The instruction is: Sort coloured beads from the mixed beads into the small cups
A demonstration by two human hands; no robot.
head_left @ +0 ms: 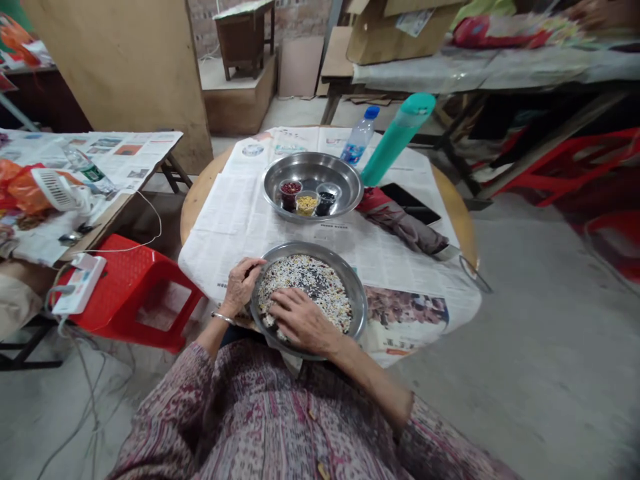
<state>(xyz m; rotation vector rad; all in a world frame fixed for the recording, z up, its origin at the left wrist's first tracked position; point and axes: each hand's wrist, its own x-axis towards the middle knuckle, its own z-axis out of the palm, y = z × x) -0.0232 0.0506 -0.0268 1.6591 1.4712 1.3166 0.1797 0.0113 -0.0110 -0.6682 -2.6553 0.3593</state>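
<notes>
A round table (460, 213) stands in front of the person, with newspaper (220, 207) spread over it. On the far part sits a shiny metal bowl (325, 163). Closer, at the near edge, is a metal pan (359, 303) with mixed grains in it. The pan looks stiff and smooth, and likely a bit heavy with its load. The rim seems the best place to hold it, with a hand on each side so it stays flat.

The right hand (305, 320) lies palm down on the grains, its fingers loosely bent and a little apart. I cannot see if they pinch any grains underneath. The left hand (243, 287) has its fingers bent over the pan's left rim, but I cannot tell how tightly they grip.

Three small clear cups (307, 203) stand inside the far bowl.

The grains (325, 280), mostly white with dark and yellow bits, are tiny. They should be light, hard and quick to roll, so fingertips suit them.
</notes>
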